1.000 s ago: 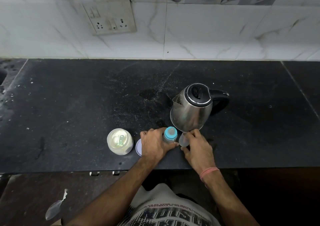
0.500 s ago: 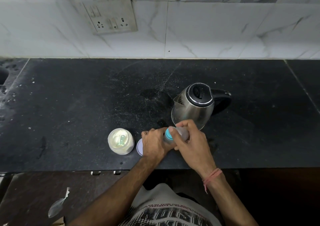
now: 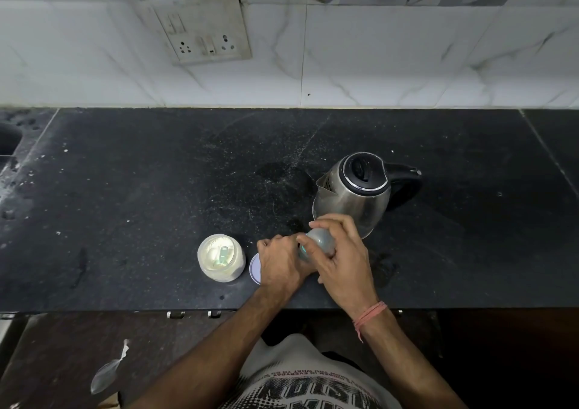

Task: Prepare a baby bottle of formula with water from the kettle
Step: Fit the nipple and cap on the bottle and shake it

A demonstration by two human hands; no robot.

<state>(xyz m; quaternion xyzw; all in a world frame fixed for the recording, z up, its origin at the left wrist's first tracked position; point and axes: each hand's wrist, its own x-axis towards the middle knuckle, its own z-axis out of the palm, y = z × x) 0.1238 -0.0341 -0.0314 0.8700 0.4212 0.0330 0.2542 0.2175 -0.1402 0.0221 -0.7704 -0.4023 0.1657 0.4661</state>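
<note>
Bottle (image 3: 302, 253) work is going on at the front edge of the counter (image 3: 156, 189), close to the person's body, probably so both hands can bear on it from above. The left hand (image 3: 282, 264) wraps the lower part, its fingers curled round the body to hold it upright on the counter, which looks like bracing against a push or twist from the other side. The right hand (image 3: 341, 258) comes over from the right with its wrist bent down, and its fingers (image 3: 316, 222) arch over and clamp on the clear cap (image 3: 319, 239), thumb on the near side; a sliver of teal collar shows beneath it. My guess is that the cap is being fitted on, though whether it is seated cannot be told. The kettle (image 3: 354, 198) stands just behind the hands, spout toward the left, handle away to the right, untouched. The formula jar (image 3: 221, 258) sits open just left of the left hand, its round lid (image 3: 254, 267) lying flat between them, partly under the hand.
</note>
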